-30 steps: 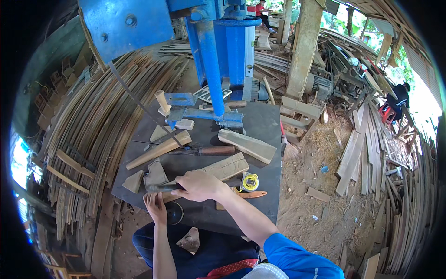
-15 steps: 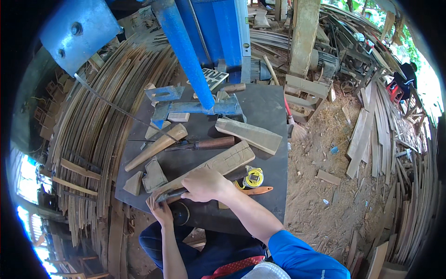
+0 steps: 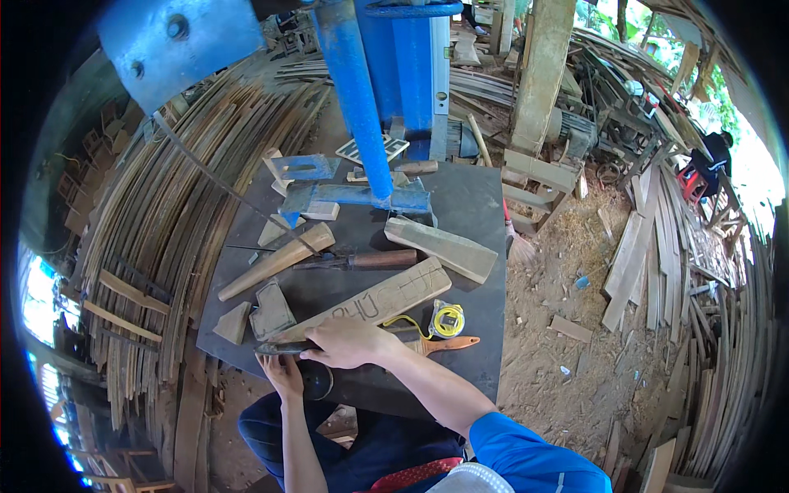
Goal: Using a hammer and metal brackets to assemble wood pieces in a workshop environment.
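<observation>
My right hand (image 3: pixel 345 342) grips a dark, elongated tool (image 3: pixel 286 349) lying across the near-left end of a pale wooden board (image 3: pixel 394 287) marked with dark drawn lines. Just below the tool, my left hand (image 3: pixel 281 374) has its fingers curled round that board end, partly hidden. A dark round object (image 3: pixel 319 382) sits behind the left wrist. Right of the board lie a yellow-and-silver tape measure (image 3: pixel 447 320) and an orange-handled brush (image 3: pixel 452 343). Small wood blocks (image 3: pixel 233 323), a tapered stick (image 3: pixel 271 267) and a wooden-handled tool (image 3: pixel 382 260) rest on the dark tabletop (image 3: pixel 464 378).
A blue steel machine (image 3: pixel 370 131) stands at the table's back. Long timber piles (image 3: pixel 156 230) flank the left, loose planks (image 3: pixel 641 238) the right. A broom (image 3: pixel 518 238) and concrete post (image 3: pixel 538 82) are behind right. Another person (image 3: pixel 711 160) is at the far right.
The dark tool tilted half a second ago and now lies flatter, with my right hand slightly lower in view. The whole view has shifted with my head; both hands stay at the board's end.
</observation>
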Motion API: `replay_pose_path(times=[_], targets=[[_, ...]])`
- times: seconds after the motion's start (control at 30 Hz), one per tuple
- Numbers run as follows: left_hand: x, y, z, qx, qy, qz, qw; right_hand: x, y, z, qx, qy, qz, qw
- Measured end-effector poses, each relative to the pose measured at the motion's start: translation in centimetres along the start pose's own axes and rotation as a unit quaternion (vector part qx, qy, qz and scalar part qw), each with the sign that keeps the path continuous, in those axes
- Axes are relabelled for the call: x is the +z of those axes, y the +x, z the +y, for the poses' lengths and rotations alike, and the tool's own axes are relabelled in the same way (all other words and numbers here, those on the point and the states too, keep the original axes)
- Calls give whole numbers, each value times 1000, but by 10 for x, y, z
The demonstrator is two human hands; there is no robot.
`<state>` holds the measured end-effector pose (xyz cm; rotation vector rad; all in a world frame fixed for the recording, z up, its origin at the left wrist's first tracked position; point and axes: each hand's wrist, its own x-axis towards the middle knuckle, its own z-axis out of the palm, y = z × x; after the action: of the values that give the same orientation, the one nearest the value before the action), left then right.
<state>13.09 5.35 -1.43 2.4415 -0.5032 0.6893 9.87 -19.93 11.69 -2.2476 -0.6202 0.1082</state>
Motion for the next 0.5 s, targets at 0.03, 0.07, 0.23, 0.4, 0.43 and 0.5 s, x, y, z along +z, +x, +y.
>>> replay_pose_path(times=[0.03, 0.07, 0.23, 0.4, 0.43, 0.5], targets=[[1, -2, -5, -1, 0, 4, 1000, 2, 1, -4, -3, -3, -1, 1000], [5, -5, -13, -6, -27, 1, 1000, 4, 2, -7, -7, 28, 8, 1000], [3, 3, 3, 14, -61, 9, 998, 11, 5, -15, -24, 111, 74, 991], [-3, 1, 16, -27, -43, -11, 999, 23, 3, -7, 130, 34, 2, 991], [-5, -3, 16, -33, -40, 0, 999, 23, 3, -10, 129, 37, -7, 991], [-5, -14, -7, -5, -37, 20, 999, 20, 6, -16, 96, 20, 17, 995]])
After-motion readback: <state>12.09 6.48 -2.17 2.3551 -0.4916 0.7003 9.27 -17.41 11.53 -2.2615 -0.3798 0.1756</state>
